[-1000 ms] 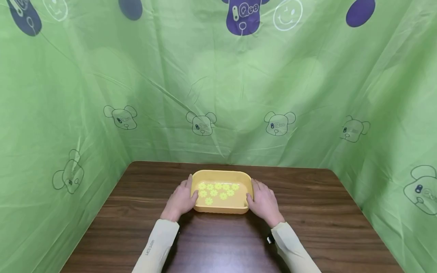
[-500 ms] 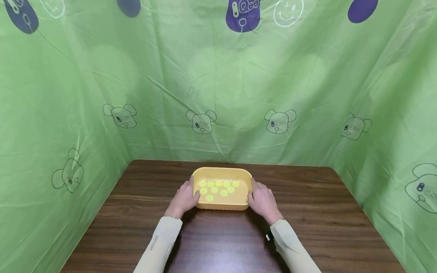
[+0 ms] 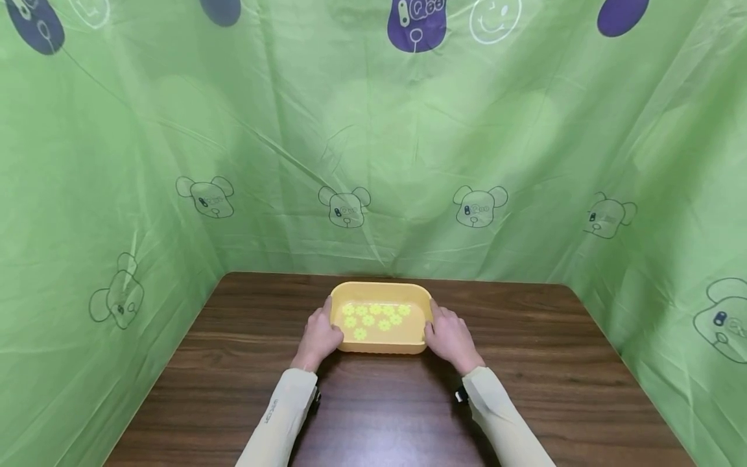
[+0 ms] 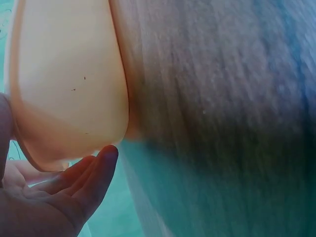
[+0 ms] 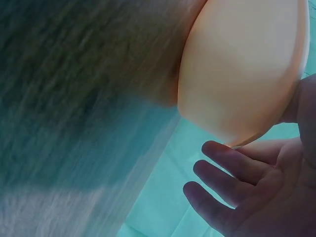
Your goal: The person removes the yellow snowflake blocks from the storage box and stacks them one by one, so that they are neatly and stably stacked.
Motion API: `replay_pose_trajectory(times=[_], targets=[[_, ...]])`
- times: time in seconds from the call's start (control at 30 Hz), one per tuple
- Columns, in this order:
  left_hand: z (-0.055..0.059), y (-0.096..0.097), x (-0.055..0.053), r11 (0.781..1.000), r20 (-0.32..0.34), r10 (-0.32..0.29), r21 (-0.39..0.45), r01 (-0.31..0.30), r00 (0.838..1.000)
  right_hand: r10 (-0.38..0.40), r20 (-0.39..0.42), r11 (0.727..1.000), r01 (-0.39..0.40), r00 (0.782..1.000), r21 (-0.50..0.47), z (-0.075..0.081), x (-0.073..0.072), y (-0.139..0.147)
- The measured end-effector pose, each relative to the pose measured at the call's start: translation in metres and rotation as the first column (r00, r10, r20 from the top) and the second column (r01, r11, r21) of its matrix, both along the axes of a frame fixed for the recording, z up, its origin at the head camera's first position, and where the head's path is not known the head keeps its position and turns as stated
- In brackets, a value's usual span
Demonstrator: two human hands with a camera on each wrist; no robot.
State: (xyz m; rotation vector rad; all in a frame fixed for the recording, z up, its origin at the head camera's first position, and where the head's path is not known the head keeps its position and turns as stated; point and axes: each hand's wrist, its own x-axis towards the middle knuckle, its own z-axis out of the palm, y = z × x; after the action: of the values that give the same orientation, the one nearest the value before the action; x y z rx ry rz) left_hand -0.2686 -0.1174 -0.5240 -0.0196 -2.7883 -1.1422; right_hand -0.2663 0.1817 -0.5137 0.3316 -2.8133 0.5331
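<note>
A yellow rectangular tray with rounded corners and raised sides sits toward the back of the dark wooden table. Several bright yellow flower shapes show on its floor. My left hand grips its left end, thumb over the rim and fingers along the outer wall. At the other end my right hand holds the rim the same way. In the left wrist view the tray's outer side rises beside the fingers. The right wrist view shows several fingers spread below the tray wall.
The wooden table has dark brown grain and rounded back corners. A green printed curtain with bear faces encloses it at the back and both sides. Light sleeves cover both forearms, and a small dark device sits at the right wrist.
Both hands and the tray between them have shifted slightly away toward the table's back edge. The grip at each end stays the same.
</note>
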Motion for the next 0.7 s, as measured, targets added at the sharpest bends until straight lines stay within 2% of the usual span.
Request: replay_pose_trajectory(times=[0.17, 0.3, 0.4, 0.47, 0.53, 0.6, 0.7], targets=[[-0.001, 0.000, 0.000, 1.000, -0.008, 0.010, 0.015, -0.010, 1.000, -0.010, -0.004, 1.000, 0.010, 1.000, 0.007, 0.002, -0.001, 0.000], [-0.003, 0.001, 0.001, 0.999, -0.014, 0.025, 0.022, -0.024, 1.000, -0.013, -0.087, 0.999, 0.016, 0.996, 0.034, 0.003, -0.004, -0.003], [-0.004, 0.001, 0.002, 0.999, -0.026, 0.037, 0.021, -0.037, 0.999, 0.024, -0.153, 1.000, -0.022, 0.988, 0.015, 0.008, -0.010, -0.012], [-0.004, 0.001, 0.002, 0.999, -0.034, 0.039, 0.023, -0.038, 0.999, 0.066, -0.152, 0.998, -0.069, 0.986, -0.014, 0.012, -0.014, -0.021], [-0.005, 0.001, 0.001, 0.999, -0.039, 0.039, 0.022, -0.038, 0.998, 0.123, -0.107, 0.991, -0.128, 0.987, -0.040, 0.017, -0.019, -0.031], [-0.005, 0.002, -0.001, 0.999, -0.042, 0.041, 0.017, -0.041, 0.998, 0.181, -0.022, 0.982, -0.182, 0.983, -0.056, 0.021, -0.025, -0.041], [-0.005, 0.003, -0.001, 0.999, -0.034, 0.046, 0.025, -0.045, 0.998, 0.241, 0.113, 0.970, -0.237, 0.964, -0.054, 0.022, -0.035, -0.053]])
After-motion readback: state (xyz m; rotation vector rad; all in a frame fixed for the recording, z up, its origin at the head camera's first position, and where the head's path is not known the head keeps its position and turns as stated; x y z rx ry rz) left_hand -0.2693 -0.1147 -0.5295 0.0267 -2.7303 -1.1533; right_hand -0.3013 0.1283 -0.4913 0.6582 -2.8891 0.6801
